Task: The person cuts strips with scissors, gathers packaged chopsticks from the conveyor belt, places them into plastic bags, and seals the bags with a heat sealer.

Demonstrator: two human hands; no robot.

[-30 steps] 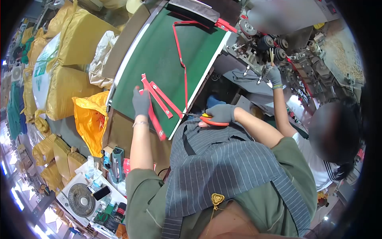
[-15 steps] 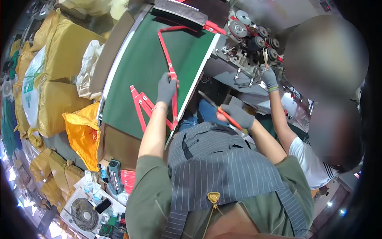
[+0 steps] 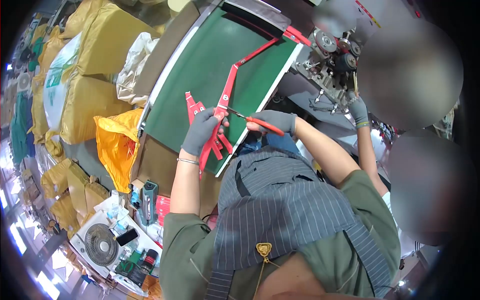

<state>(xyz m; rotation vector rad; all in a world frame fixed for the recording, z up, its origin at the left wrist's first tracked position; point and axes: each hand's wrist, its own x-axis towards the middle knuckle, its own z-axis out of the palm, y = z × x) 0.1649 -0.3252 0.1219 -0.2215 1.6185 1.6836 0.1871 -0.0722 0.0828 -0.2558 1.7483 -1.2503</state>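
Note:
Gloved in grey, my left hand (image 3: 199,131) is closed on a long red printed strip (image 3: 230,82) over the green belt (image 3: 200,60). The strip bends in zigzags and runs up to the far end of the belt; folded lengths of it hang around and below my left hand. My right hand (image 3: 279,121), also gloved, grips red-orange-handled scissors (image 3: 266,125). Their dark blades point left and reach the strip just beside my left fingers. Whether the blades are open or closed on it is too small to tell.
A machine with several rollers (image 3: 327,42) stands at the upper right, where a co-worker's gloved hand (image 3: 358,111) holds thin sticks. Yellow sacks (image 3: 95,105) and an open orange bag (image 3: 117,150) are on the left. A fan (image 3: 101,244) and phone (image 3: 127,237) lie lower left.
My right hand has brought the scissors up and left to the strip. My left hand has moved slightly down, now with the strip bunched in it. The view has shifted a little.

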